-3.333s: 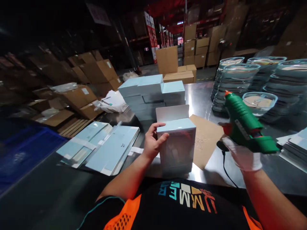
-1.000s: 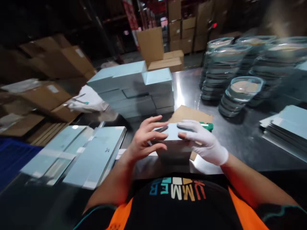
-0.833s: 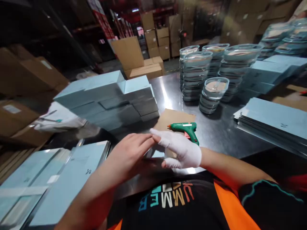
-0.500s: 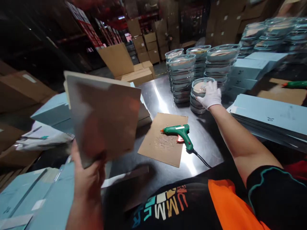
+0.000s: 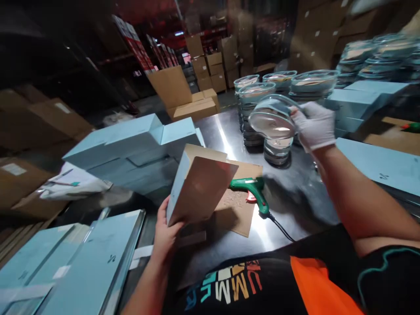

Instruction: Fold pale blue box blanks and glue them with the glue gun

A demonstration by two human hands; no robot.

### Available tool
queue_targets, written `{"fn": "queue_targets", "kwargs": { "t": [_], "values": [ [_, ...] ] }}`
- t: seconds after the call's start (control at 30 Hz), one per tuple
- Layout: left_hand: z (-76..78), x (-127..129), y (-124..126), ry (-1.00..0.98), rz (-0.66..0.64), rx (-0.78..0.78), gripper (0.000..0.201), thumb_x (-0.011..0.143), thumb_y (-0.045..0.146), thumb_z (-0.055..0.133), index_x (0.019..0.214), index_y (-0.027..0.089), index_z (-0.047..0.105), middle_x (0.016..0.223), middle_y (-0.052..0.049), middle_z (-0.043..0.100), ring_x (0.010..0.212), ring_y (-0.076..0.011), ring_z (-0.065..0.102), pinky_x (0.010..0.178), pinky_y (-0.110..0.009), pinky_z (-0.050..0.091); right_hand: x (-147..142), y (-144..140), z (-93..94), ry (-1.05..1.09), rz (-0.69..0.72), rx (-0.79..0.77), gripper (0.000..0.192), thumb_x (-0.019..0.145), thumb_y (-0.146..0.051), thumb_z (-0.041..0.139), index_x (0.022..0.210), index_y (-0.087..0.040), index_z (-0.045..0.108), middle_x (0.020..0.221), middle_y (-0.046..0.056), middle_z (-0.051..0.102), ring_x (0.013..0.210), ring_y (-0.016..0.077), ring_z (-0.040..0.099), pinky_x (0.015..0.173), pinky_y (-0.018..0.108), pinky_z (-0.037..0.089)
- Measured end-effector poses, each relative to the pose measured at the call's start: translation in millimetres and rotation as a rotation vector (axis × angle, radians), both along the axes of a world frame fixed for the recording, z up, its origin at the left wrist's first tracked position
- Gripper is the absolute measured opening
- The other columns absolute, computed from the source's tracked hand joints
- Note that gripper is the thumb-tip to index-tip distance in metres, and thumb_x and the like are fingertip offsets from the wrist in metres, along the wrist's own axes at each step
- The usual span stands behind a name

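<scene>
My bare left hand (image 5: 166, 232) grips a folded cardboard box (image 5: 206, 188) by its lower edge, with its light-blue side facing left and brown inner faces showing. In my white-gloved right hand (image 5: 316, 124) is a clear glass dish (image 5: 274, 118), tilted and held by its rim. Just below it stands a short stack of similar dishes (image 5: 277, 151). A green glue gun (image 5: 252, 188) with a red trigger lies on a flat piece of cardboard (image 5: 241, 223), partly behind the box.
Taller stacks of glass dishes (image 5: 256, 94) stand at the back of the metal table (image 5: 226, 131). Light-blue boxes (image 5: 131, 135) are piled at left. Flat light-blue cartons lie at lower left (image 5: 98, 258) and right (image 5: 377, 164). A black cord (image 5: 280, 227) trails off the table.
My right hand has lifted the glass dish off the short stack and tilted it. My left hand has brought the box rightward and lower, over the cardboard piece.
</scene>
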State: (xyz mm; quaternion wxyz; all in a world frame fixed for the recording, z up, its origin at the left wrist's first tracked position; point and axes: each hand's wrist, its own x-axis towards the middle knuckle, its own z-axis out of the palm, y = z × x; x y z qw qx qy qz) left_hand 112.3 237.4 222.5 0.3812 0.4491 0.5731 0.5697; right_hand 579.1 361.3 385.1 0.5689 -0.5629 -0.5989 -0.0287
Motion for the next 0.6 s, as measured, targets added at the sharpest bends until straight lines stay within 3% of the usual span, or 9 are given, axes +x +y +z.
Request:
{"fn": "queue_targets", "kwargs": {
  "t": [0.07, 0.13, 0.23, 0.3, 0.37, 0.5, 0.6],
  "values": [
    [-8.7, 7, 3, -0.007, -0.019, -0.001, 0.103, 0.054, 0.035, 0.094, 0.149, 0.027, 0.055, 0.149, -0.009, 0.063, 0.13, -0.0324, 0.065, 0.112, -0.043, 0.057, -26, -38, 10.9, 0.154, 0.291, 0.126, 0.03, 0.102, -0.044, 0.075, 0.094, -0.016, 0.08, 0.092, 0.005, 0.082, 0.088, 0.018, 0.074, 0.09, 0.036, 0.057],
    [-18.5, 13, 3, -0.024, -0.062, -0.015, 0.105, 0.056, 0.036, 0.095, 0.151, 0.028, 0.052, 0.148, -0.011, 0.064, 0.127, -0.0324, 0.068, 0.108, -0.044, 0.059, -51, -74, 20.2, 0.222, 0.564, 0.073, 0.029, 0.099, -0.05, 0.079, 0.105, -0.022, 0.085, 0.102, 0.003, 0.084, 0.104, 0.0232, 0.079, 0.098, 0.042, 0.06],
    [-34.2, 18, -2, -0.041, -0.142, -0.025, 0.107, 0.055, 0.04, 0.1, 0.15, 0.03, 0.052, 0.146, -0.011, 0.065, 0.122, -0.0326, 0.071, 0.102, -0.044, 0.061, -84, -107, 24.5, 0.052, 0.777, -0.083, 0.023, 0.102, -0.051, 0.076, 0.108, -0.032, 0.087, 0.118, 0.001, 0.084, 0.136, 0.0286, 0.07, 0.122, 0.052, 0.051],
    [-44.5, 20, -7, -0.035, -0.208, -0.046, 0.108, 0.052, 0.041, 0.103, 0.148, 0.03, 0.053, 0.141, -0.011, 0.067, 0.121, -0.0338, 0.072, 0.103, -0.046, 0.062, -104, -110, 16.8, -0.076, 0.827, -0.176, 0.023, 0.102, -0.05, 0.073, 0.103, -0.031, 0.087, 0.125, 0.003, 0.083, 0.142, 0.0314, 0.066, 0.127, 0.056, 0.047],
    [-54.1, 23, -10, 0.013, -0.272, -0.053, 0.109, 0.051, 0.041, 0.103, 0.146, 0.028, 0.052, 0.139, -0.012, 0.068, 0.124, -0.0364, 0.071, 0.11, -0.052, 0.058, -118, -106, 1.1, -0.073, 0.815, -0.239, 0.028, 0.097, -0.052, 0.077, 0.11, -0.029, 0.084, 0.137, 0.006, 0.078, 0.14, 0.0345, 0.067, 0.127, 0.059, 0.047],
    [-69.1, 21, -11, 0.203, -0.301, 0.042, 0.107, 0.05, 0.039, 0.104, 0.143, 0.025, 0.051, 0.158, -0.02, 0.056, 0.152, -0.0436, 0.053, 0.131, -0.061, 0.037, -129, -104, -45.3, 0.206, 0.678, -0.208, 0.058, 0.094, -0.061, 0.08, 0.141, -0.029, 0.07, 0.157, 0.011, 0.066, 0.146, 0.0348, 0.063, 0.128, 0.058, 0.047],
    [-76.8, 12, -9, 0.289, -0.265, 0.028, 0.107, 0.056, 0.041, 0.103, 0.146, 0.024, 0.048, 0.162, -0.023, 0.05, 0.157, -0.044, 0.047, 0.133, -0.063, 0.034, -133, -109, -89.5, 0.388, 0.62, -0.15, 0.076, 0.094, -0.073, 0.073, 0.155, -0.03, 0.058, 0.164, 0.015, 0.058, 0.15, 0.0361, 0.059, 0.125, 0.059, 0.051]
  ]
}}
